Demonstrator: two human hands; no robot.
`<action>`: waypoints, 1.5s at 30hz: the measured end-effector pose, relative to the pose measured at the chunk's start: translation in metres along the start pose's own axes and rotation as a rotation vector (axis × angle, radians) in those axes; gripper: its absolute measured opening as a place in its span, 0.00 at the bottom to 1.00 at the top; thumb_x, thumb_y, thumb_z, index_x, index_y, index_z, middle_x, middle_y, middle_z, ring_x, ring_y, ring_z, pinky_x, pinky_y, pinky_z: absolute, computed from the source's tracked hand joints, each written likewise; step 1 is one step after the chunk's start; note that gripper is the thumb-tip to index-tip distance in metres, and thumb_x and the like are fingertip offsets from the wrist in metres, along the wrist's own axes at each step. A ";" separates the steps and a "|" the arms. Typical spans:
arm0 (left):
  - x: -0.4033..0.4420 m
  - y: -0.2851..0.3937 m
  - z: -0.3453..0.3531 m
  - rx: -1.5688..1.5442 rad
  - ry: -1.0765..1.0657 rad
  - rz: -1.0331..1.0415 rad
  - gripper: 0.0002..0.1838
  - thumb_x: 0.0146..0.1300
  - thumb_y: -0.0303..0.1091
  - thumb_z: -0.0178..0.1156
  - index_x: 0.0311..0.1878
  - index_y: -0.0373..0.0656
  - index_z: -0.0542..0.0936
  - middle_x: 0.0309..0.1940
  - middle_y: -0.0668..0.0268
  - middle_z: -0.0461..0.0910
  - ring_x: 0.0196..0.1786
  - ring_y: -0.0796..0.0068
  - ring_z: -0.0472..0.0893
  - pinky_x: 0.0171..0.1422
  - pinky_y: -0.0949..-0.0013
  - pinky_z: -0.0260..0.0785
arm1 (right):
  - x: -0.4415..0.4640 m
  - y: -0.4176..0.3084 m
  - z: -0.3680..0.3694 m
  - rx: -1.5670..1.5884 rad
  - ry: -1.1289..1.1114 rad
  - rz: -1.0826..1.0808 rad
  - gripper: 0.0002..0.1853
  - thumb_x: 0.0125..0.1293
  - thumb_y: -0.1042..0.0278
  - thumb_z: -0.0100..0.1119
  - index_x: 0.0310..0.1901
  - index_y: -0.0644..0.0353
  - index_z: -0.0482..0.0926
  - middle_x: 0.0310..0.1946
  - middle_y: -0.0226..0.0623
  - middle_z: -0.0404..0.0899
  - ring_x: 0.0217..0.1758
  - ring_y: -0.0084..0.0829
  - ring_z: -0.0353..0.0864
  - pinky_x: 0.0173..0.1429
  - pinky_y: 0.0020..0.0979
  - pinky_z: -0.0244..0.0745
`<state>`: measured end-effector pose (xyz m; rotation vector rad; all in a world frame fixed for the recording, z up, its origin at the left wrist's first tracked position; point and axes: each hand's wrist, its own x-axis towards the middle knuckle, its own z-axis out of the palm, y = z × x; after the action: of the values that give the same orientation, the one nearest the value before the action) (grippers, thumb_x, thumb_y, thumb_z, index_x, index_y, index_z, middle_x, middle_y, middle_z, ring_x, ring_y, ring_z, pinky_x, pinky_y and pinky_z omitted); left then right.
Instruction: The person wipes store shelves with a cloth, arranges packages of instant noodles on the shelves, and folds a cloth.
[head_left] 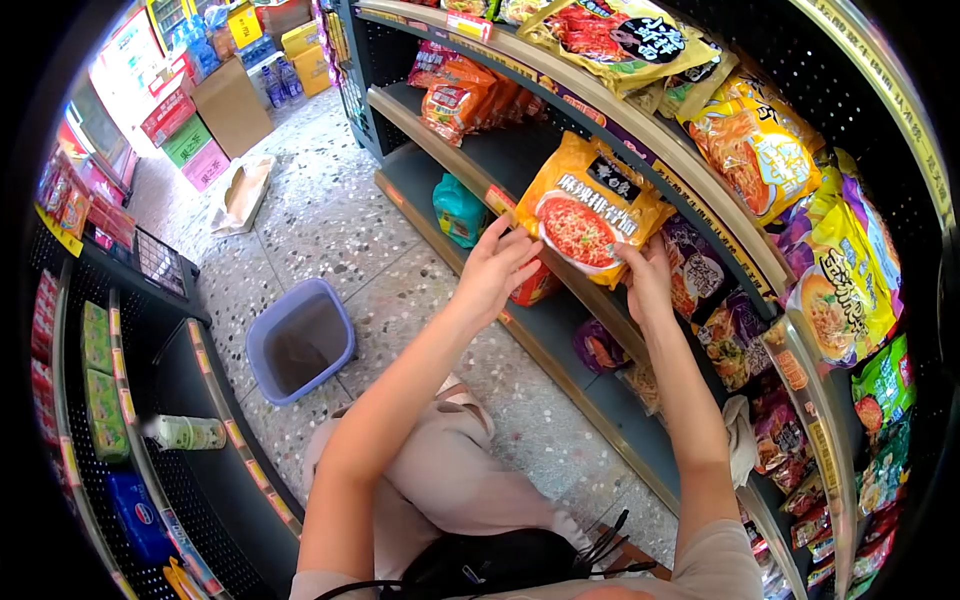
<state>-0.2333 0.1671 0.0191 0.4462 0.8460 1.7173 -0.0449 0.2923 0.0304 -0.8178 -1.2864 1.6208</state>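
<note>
An orange-yellow pack of instant noodles (590, 215), with a bowl of noodles printed on its front, is tilted in front of the middle shelf. My right hand (650, 278) grips its lower right corner, thumb on the front; the fingers behind are partly hidden. At the pack's left edge is my left hand (495, 265), fingers apart, the fingertips at or against the wrapper; whether they press on it I cannot tell. Purple noodle packs (692, 262) stand on the shelf just right of my right hand. Red-orange packs (465, 95) lie further left on that shelf.
A blue-purple bin (300, 340) stands on the speckled floor to my left. Beyond it lies an open cardboard tray (243, 195), with stacked boxes (205, 150) behind. A teal pack (460, 210) sits on the bottom shelf. Another shelf unit (215, 430) runs along my left.
</note>
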 end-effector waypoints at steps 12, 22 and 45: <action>0.056 -0.037 0.027 0.005 -0.068 -0.106 0.37 0.67 0.30 0.53 0.73 0.41 0.46 0.69 0.52 0.56 0.68 0.56 0.65 0.69 0.57 0.61 | 0.064 0.043 -0.017 -0.179 0.156 -0.210 0.33 0.56 0.77 0.64 0.62 0.65 0.60 0.56 0.41 0.70 0.58 0.31 0.71 0.61 0.30 0.66; 0.073 -0.050 0.024 -0.041 -0.055 -0.122 0.33 0.67 0.29 0.53 0.72 0.41 0.51 0.66 0.54 0.60 0.66 0.58 0.67 0.68 0.57 0.62 | 0.091 0.076 -0.021 -0.264 0.239 -0.271 0.37 0.56 0.74 0.66 0.65 0.65 0.57 0.60 0.45 0.66 0.62 0.36 0.66 0.65 0.34 0.60; 0.057 -0.047 0.012 0.012 -0.040 -0.121 0.29 0.68 0.29 0.51 0.70 0.41 0.56 0.65 0.56 0.64 0.67 0.60 0.66 0.68 0.59 0.62 | 0.023 0.037 -0.003 -1.180 -0.016 -0.717 0.29 0.59 0.76 0.56 0.62 0.68 0.62 0.60 0.55 0.64 0.65 0.55 0.62 0.68 0.43 0.59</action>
<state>-0.2118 0.2306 -0.0138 0.4279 0.8382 1.5881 -0.0600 0.3117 -0.0054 -0.8162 -2.2214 0.1987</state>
